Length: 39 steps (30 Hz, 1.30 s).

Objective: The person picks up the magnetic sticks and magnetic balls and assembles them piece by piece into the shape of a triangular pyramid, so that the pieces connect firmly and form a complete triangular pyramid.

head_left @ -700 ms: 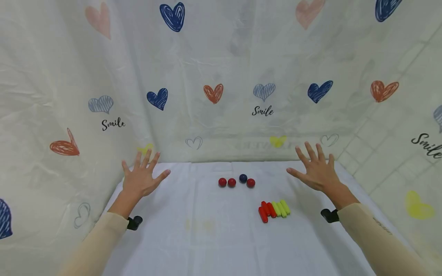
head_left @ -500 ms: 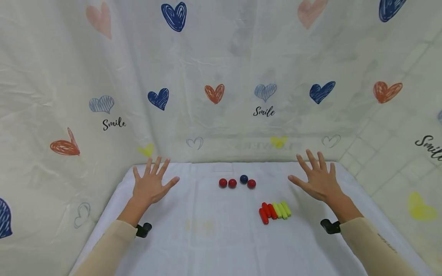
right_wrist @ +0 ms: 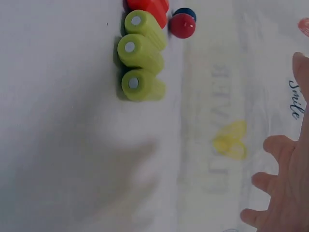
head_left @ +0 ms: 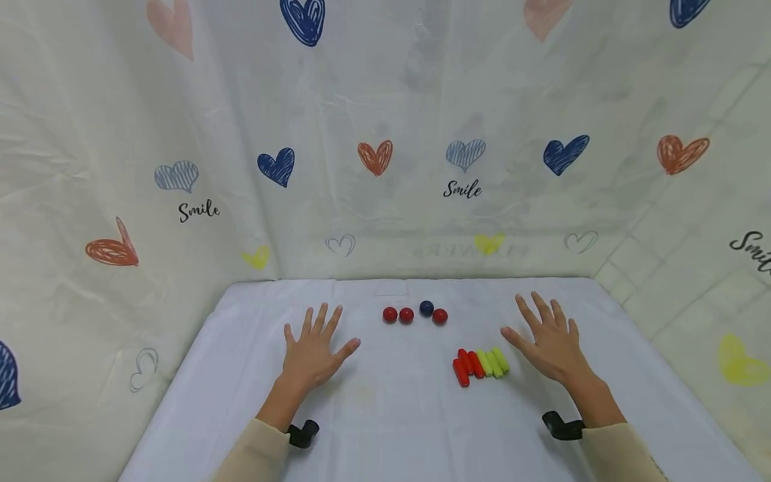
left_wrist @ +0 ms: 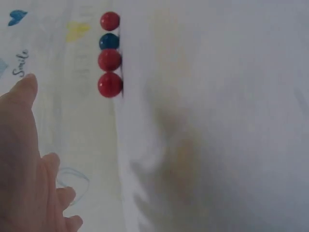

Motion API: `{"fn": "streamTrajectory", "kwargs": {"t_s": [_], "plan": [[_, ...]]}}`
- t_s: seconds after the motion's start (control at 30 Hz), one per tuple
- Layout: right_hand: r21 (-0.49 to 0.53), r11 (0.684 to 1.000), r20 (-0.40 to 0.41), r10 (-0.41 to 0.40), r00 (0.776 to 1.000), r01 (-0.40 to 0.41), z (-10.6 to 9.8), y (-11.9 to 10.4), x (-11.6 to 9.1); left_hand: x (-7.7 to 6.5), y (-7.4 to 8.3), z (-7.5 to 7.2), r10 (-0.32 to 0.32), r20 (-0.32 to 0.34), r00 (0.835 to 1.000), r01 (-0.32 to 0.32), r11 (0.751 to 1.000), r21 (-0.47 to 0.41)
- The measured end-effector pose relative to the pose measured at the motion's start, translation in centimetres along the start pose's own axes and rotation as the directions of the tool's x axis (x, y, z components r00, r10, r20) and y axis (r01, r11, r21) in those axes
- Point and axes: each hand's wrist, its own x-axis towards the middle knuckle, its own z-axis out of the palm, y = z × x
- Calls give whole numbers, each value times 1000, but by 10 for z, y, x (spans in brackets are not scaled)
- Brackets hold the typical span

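Note:
My left hand (head_left: 310, 358) hovers over the left part of the table, its fingers spread and holding nothing. To the right, my right hand (head_left: 551, 347) is likewise spread and bare. Nearest to it lie three red rods (head_left: 461, 373) and three lime-green rods (head_left: 496, 362), side by side in a slanted row. A pale metal-like disc shows in the end of each green rod (right_wrist: 140, 50) in the right wrist view. Farther back, between the hands, two red balls (head_left: 389, 314) sit left of a dark blue ball (head_left: 426, 308) and another red ball (head_left: 440, 316).
A white cloth (head_left: 385, 428) covers the table, with faint yellowish stains. Behind it hangs a pale curtain (head_left: 409, 214) printed with hearts and "Smile", which also closes in the left and right sides. Each wrist wears a small black camera (head_left: 304, 434).
My left hand has moved right and nearer to me, from the table's left side. The right hand has lowered slightly toward me. The balls and rods have stayed in place.

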Motion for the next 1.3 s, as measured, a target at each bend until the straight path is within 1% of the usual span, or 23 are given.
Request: {"fn": "streamTrajectory", "kwargs": {"t_s": [0.07, 0.17, 0.27, 0.33, 0.43, 0.53, 0.63, 0.67, 0.7, 0.8, 0.9, 1.0, 1.1, 1.3], "plan": [[40, 999, 20, 22, 1000, -22, 4, -2, 0, 1, 10, 5, 6, 14, 1000, -5, 998, -55], [100, 994, 57, 43, 997, -48, 8, -4, 2, 5, 23, 12, 21, 29, 999, -16, 989, -145], [155, 986, 104, 44, 994, -60, 11, -2, 7, 12, 32, 18, 37, 15, 999, -33, 975, -218], [191, 979, 145, 48, 988, -76, 11, 0, 10, 17, 37, 21, 37, 7, 999, -33, 963, -269], [244, 963, 215, 59, 975, -112, 10, 3, 14, 27, 40, 28, 22, -10, 1000, -24, 934, -355], [281, 948, 281, 65, 957, -147, 9, 4, 14, 36, 44, 35, -2, -17, 1000, -6, 892, -451], [318, 936, 327, 39, 944, -149, 11, 6, 14, 43, 46, 41, -10, -37, 999, -10, 863, -505], [328, 933, 341, 26, 940, -145, 12, 7, 13, 46, 46, 42, -11, -41, 999, -12, 855, -518], [337, 930, 355, 18, 935, -146, 14, 7, 13, 48, 47, 43, -10, -44, 999, -15, 853, -522], [348, 924, 383, 14, 924, -158, 19, 7, 12, 57, 49, 47, 5, -53, 999, -32, 857, -514], [350, 921, 395, 19, 918, -170, 23, 7, 9, 66, 53, 53, 11, -49, 999, -34, 871, -491], [343, 923, 396, 23, 918, -171, 27, 7, 6, 72, 58, 58, 2, -48, 999, -24, 885, -465], [335, 926, 385, 35, 922, -175, 29, 7, 5, 78, 63, 61, -2, -63, 998, -27, 892, -452], [334, 929, 367, 30, 930, -162, 30, 8, 7, 84, 69, 62, 0, -77, 997, -33, 906, -421]]}}
